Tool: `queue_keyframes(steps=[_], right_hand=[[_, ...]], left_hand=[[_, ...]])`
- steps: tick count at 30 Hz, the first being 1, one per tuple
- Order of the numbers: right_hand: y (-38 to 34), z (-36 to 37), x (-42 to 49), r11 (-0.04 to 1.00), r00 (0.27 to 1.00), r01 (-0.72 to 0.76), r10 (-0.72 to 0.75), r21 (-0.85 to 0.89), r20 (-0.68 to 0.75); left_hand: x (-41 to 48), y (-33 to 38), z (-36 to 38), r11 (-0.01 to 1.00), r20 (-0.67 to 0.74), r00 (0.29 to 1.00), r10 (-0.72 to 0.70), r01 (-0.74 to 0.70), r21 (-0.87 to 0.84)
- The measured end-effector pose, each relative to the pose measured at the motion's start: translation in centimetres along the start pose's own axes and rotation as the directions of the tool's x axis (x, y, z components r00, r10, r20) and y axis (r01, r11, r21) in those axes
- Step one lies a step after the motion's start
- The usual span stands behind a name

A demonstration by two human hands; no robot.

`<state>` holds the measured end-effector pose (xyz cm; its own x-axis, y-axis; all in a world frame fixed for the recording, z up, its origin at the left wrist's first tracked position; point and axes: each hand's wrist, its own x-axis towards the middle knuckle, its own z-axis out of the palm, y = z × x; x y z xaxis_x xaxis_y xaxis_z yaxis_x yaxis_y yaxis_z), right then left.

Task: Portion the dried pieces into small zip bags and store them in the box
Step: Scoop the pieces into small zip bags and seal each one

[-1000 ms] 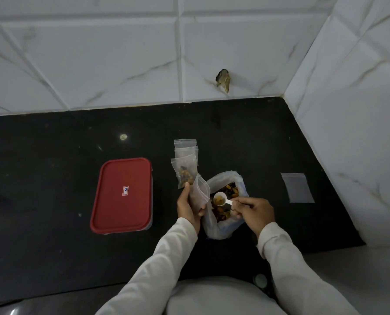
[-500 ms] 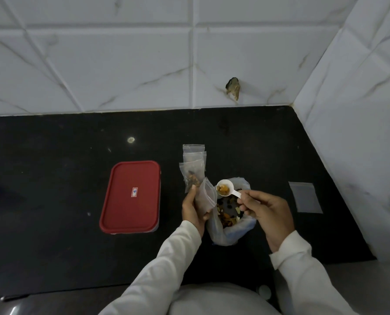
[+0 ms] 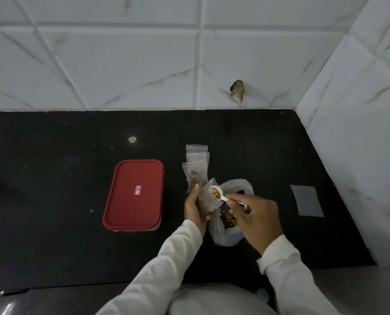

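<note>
left hand (image 3: 195, 208): wrapped round a small clear zip bag (image 3: 206, 200), thumb up its left side, fingertips poking out under the lower edge. holding it off the counter, open mouth turned toward the right hand

right hand (image 3: 255, 220): fingers curled, pinching the handle of a little white plastic scoop (image 3: 219, 193). most of the handle buried under the fingers

scoop load: orange-yellow dried pieces (image 3: 215, 192) sitting in the bowl, right at the mouth of the held zip bag. can't tell if the bowl actually touches the rim

supply: bigger crumpled clear plastic bag (image 3: 223, 235), standing open on the counter just below and between both hands. more brown and orange bits inside, partly hidden by the right hand

done ones: three small zip bags in an overlapping stack (image 3: 196, 165), flat on the counter just beyond the left hand. nearest one has dark pieces in it

box: rectangular container with a red lid (image 3: 134, 194), lid on, white sticker in the middle. left of the left hand, not touching it

spare: empty flat zip bag (image 3: 306, 200), well off to the right of the right hand, near the side wall

surface: black stone countertop (image 3: 53, 212), white marble-look wall tiles (image 3: 121, 64) behind and on the right
</note>
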<state>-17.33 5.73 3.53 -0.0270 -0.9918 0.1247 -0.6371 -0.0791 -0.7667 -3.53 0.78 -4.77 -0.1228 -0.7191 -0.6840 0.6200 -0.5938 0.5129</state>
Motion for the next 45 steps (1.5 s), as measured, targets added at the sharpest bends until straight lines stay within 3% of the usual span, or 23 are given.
queue_keyframes(steps=[4, 7, 12, 25, 30, 34, 39, 45], right_hand=[[0.8, 1.5, -0.2, 0.997, 0.989, 0.065, -0.071, -0.047, -0.127], [0.6, 1.0, -0.1, 0.955, 0.971, 0.203, -0.225, -0.217, -0.079], [0.0, 0.5, -0.4, 0.916, 0.947, 0.267, -0.307, -0.301, -0.095], [-0.2, 0.1, -0.7, 0.886, 0.919, 0.364, -0.392, -0.288, -0.046], [0.1, -0.8, -0.8, 0.986, 0.96, 0.164, -0.157, 0.009, -0.23], [2.0, -1.8, -0.9, 0.959, 0.951, -0.196, 0.237, 0.207, -0.198], [5.9, -2.2, -1.4, 0.898, 0.899, -0.437, 0.438, 0.045, -0.017], [7.0, -0.6, -1.7, 0.889, 0.893, -0.447, 0.45, -0.095, 0.008]], left_hand=[[-0.2, 0.1, 0.1, 0.999, 0.02, 0.999, 0.033, -0.033, 0.002], [-0.3, 0.0, 0.1, 0.999, 0.031, 0.998, 0.051, -0.052, 0.012], [-0.2, 0.0, -0.2, 1.0, 0.008, 1.0, 0.014, -0.014, 0.01], [0.3, -0.4, -0.3, 1.0, 0.004, 1.0, -0.002, 0.002, 0.002], [0.2, -0.3, -0.3, 0.999, 0.031, 0.999, 0.035, -0.035, 0.007], [0.2, -0.3, -0.4, 0.999, 0.026, 0.999, 0.038, -0.038, -0.001], [-0.2, -0.3, -0.2, 0.999, 0.026, 0.999, 0.041, -0.041, -0.001], [-0.6, -0.3, 0.0, 1.0, 0.01, 1.0, -0.015, 0.015, -0.001]])
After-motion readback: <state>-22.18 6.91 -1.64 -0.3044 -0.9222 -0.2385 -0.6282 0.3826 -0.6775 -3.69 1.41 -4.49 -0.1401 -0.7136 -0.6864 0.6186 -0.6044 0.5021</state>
